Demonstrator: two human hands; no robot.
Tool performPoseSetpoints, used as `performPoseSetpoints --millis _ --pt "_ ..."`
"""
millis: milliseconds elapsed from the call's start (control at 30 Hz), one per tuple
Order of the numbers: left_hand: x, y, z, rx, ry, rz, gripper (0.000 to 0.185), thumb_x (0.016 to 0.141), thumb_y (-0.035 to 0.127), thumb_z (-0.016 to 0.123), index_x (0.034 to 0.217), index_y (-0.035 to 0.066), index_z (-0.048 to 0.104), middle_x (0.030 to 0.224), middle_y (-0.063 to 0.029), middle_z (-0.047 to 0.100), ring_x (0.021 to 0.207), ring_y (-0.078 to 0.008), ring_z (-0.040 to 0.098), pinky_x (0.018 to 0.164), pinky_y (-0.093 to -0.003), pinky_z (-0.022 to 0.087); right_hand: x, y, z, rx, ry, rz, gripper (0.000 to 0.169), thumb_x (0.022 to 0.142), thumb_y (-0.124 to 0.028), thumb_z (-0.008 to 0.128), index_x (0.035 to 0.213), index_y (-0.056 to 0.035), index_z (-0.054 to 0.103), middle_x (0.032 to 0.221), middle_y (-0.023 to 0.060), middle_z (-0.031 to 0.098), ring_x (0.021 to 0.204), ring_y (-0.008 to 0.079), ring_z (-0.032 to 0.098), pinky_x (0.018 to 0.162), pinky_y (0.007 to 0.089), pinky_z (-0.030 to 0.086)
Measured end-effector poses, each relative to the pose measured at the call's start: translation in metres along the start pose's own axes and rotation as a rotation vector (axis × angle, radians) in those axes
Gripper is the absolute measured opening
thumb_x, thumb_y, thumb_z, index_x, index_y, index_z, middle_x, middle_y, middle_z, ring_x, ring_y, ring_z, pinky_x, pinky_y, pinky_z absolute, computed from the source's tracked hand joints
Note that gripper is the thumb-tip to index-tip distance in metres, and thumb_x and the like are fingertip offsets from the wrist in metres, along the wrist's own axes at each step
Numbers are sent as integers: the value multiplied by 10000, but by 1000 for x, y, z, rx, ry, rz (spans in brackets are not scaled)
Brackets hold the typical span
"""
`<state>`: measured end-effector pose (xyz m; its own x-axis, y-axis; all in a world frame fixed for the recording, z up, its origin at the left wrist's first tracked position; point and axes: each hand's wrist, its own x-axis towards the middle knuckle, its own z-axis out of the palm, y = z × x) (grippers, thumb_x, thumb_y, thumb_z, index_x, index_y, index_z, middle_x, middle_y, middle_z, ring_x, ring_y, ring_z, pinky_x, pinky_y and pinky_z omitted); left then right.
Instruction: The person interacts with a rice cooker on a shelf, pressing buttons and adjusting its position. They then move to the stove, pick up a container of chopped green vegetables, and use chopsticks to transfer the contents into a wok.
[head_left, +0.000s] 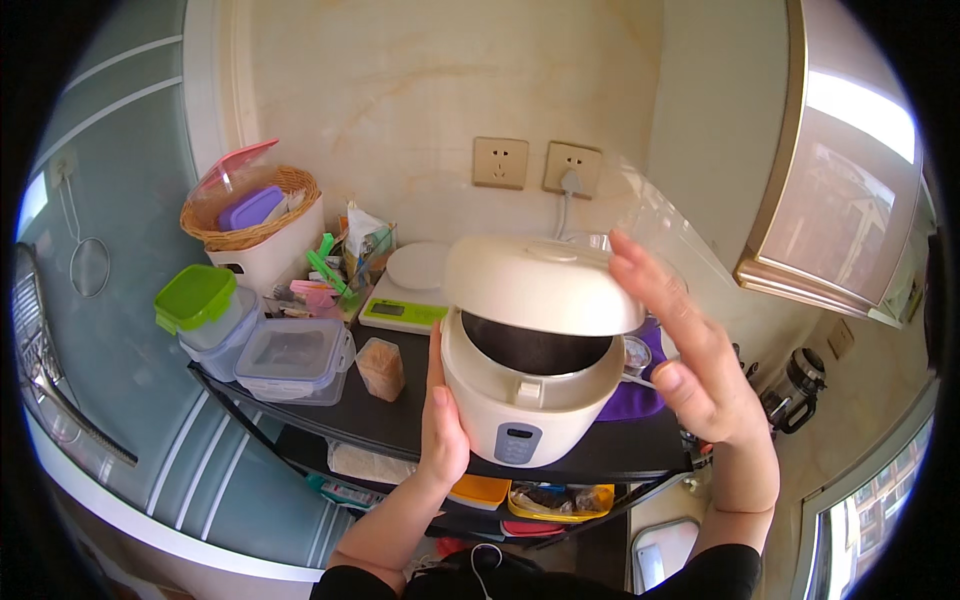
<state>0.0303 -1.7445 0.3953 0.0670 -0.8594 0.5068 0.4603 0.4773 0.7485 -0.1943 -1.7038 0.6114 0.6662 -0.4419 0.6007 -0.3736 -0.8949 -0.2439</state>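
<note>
A small cream-coloured rice cooker (517, 409) stands near the front edge of a black shelf top, its hinged lid (547, 289) partly raised over a dark inner pot (536, 345). Against the cooker's left side rests my left hand (446, 431), the thumb towards the front. My right hand (694, 360) is at the right of the lid, fingers apart and pointing up; whether the fingertips touch the lid's edge I cannot tell. On the cooker's front is a grey control panel (517, 442). Left of it stands a small clear container of brownish grains (381, 369).
A kitchen scale (405, 307) sits behind the cooker's left side. Farther left are lidded plastic containers (289, 356) and a wicker basket (300, 184) on a white box. A purple cloth (637, 401) lies at the right. A plug is in the wall socket (574, 169).
</note>
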Motion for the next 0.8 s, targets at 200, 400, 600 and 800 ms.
performPoseSetpoints --millis 200,400,600,800 --pt "-7 0 6 -48 64 64 648 1060 538 202 1514 82 282 1520 -102 386 1393 -230 380 1153 -374 295 -42 -24 52 -275 165 78 611 882 -329 676 1414 -70 523 1485 359 339 1374 513 366 1111 531 347" --pt "-14 7 11 -61 -23 69 747 1055 540 252 1583 46 60 1605 -128 230 1455 -228 284 1179 -351 226 -66 -39 86 -451 305 42 723 826 -307 746 1444 -55 467 1424 386 364 1280 516 448 1060 537 402" --pt "-25 2 8 -40 7 59 732 1062 522 248 1578 32 74 1616 -140 204 1477 -227 241 1189 -340 200 -78 -54 86 -433 313 68 636 863 -227 700 1442 -89 476 1449 332 380 1308 477 440 1089 523 369" --pt "-34 20 17 21 4 166 763 1055 542 247 1573 14 58 1633 -145 146 1496 -231 182 1201 -335 159 -99 -43 76 -89 595 216 477 944 -79 596 1409 -48 492 1423 232 486 1329 322 477 1105 430 375"
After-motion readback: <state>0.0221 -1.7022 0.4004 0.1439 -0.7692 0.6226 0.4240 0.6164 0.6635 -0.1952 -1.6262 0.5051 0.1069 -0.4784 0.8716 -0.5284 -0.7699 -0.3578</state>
